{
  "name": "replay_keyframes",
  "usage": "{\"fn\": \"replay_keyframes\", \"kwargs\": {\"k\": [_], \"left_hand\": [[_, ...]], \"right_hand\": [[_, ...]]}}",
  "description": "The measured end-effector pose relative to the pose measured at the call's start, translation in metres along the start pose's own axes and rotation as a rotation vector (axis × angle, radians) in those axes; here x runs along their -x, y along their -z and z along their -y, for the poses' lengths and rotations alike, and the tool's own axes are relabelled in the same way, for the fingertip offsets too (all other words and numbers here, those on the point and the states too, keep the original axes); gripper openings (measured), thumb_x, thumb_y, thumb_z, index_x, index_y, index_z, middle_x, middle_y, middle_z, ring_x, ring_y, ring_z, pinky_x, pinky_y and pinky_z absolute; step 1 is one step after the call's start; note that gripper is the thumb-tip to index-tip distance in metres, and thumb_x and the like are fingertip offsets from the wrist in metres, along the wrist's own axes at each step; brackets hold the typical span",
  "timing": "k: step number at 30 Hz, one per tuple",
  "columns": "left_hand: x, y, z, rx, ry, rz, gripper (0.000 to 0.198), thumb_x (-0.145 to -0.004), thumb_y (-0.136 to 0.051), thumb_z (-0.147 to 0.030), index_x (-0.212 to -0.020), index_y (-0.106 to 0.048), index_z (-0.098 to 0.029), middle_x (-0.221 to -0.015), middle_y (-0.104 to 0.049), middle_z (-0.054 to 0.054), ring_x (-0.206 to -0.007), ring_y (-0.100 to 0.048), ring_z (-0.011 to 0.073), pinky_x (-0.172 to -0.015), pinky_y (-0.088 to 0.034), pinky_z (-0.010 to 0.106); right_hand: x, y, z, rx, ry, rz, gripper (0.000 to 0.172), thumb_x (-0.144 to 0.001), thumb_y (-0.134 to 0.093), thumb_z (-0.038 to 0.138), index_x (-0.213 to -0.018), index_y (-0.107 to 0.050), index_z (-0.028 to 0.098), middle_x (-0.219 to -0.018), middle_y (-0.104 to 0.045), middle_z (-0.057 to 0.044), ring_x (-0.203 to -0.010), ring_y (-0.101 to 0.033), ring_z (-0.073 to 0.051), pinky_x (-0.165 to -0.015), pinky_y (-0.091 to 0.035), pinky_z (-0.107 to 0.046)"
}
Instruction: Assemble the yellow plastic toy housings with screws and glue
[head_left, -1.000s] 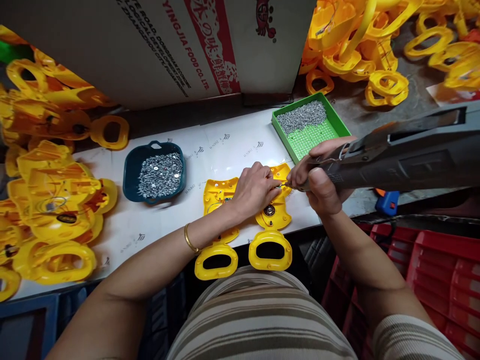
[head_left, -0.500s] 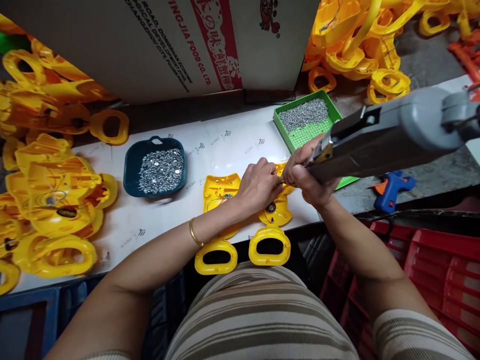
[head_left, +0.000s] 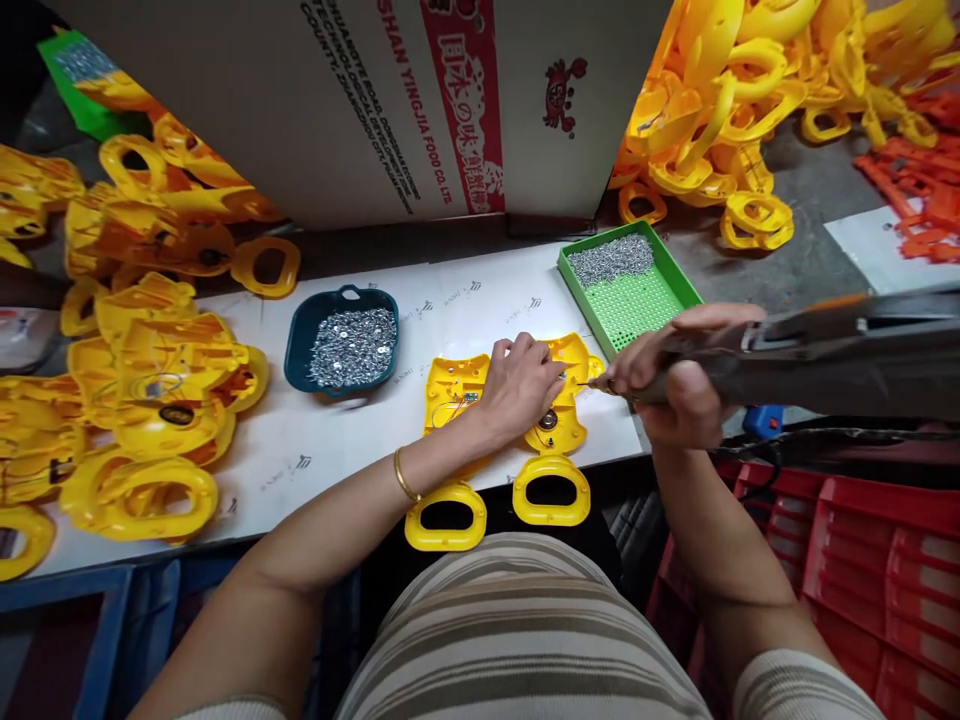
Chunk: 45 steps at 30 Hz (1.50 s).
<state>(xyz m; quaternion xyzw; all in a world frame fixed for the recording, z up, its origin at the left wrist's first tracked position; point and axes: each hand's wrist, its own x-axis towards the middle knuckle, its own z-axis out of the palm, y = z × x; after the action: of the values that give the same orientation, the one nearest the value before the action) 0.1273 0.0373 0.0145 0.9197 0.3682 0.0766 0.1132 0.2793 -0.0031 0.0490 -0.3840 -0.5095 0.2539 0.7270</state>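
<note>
Centrally, a yellow shell [head_left: 571, 405] lies open on the white-covered tabletop [head_left: 360, 440], a round metal-centred part [head_left: 549, 420] seated inside. Just left lies a second yellow shell [head_left: 452, 380] with a circuit board [head_left: 471, 397] in place. These fittings look done; joining the shells appears left. Fastened screws are too small to confirm. The left hand [head_left: 521, 385] curls over the first shell; whether it pinches anything, I cannot tell. The right hand [head_left: 679, 380] wraps around a dark power tool [head_left: 840, 355]. Beyond sits a green tray [head_left: 637, 308]. Compared with half a second ago, the hands are farther apart and the tool's bit [head_left: 588, 384] shows.
</note>
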Motion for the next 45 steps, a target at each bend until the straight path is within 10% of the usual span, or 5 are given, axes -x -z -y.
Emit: {"fn": "replay_keyframes", "kwargs": {"k": [11,18,24,31,45], "left_hand": [[0.112,0.024,0.064,0.094,-0.035,0.149,0.099,-0.069,-0.076,-0.056,-0.150,-0.027,-0.026,-0.159,-0.014,0.017,-0.146,-0.009,0.0390,-0.114,-0.015,0.061],[0.079,-0.008,0.055,0.146,0.021,-0.029,0.098,-0.070,-0.069,-0.066,-0.150,-0.028,-0.026,-0.157,-0.021,0.019,-0.143,-0.018,0.0393,-0.110,-0.020,0.061],[0.101,0.029,0.102,-0.028,0.309,-0.452,0.036,-0.093,-0.050,-0.044,-0.121,-0.064,-0.027,-0.129,-0.058,0.009,-0.125,-0.044,0.0294,-0.106,-0.033,0.050],[0.116,0.060,0.192,-0.122,0.564,0.054,0.051,-0.082,-0.055,-0.058,-0.112,-0.071,-0.020,-0.107,-0.067,0.013,-0.097,-0.060,0.0315,-0.083,-0.048,0.043],[0.114,0.052,0.177,-0.074,0.537,-0.454,0.032,-0.088,-0.058,-0.045,-0.095,-0.077,-0.019,-0.079,-0.069,0.005,-0.070,-0.062,0.0177,-0.067,-0.047,0.029]], "right_hand": [[0.031,0.011,-0.034,0.048,-0.056,-0.062,0.024,-0.078,-0.066,0.034,-0.098,-0.056,0.025,-0.056,-0.053,0.007,-0.044,-0.054,-0.012,-0.047,-0.047,-0.028],[0.026,-0.006,-0.029,0.079,-0.053,-0.060,0.028,-0.078,-0.067,0.038,-0.099,-0.054,0.024,-0.057,-0.054,0.007,-0.047,-0.056,-0.012,-0.053,-0.051,-0.029],[0.028,0.001,0.016,-0.064,-0.017,-0.043,0.022,-0.079,-0.065,0.026,-0.099,-0.058,0.022,-0.057,-0.055,0.006,-0.044,-0.052,-0.012,-0.045,-0.048,-0.029],[0.048,0.014,0.033,-0.006,0.017,-0.132,0.022,-0.076,-0.064,0.025,-0.097,-0.060,0.022,-0.056,-0.056,0.006,-0.042,-0.051,-0.012,-0.043,-0.049,-0.029],[0.060,0.017,0.037,-0.018,-0.006,-0.037,0.025,-0.077,-0.062,0.021,-0.101,-0.058,0.020,-0.057,-0.056,0.005,-0.045,-0.054,-0.014,-0.047,-0.050,-0.032]]}}
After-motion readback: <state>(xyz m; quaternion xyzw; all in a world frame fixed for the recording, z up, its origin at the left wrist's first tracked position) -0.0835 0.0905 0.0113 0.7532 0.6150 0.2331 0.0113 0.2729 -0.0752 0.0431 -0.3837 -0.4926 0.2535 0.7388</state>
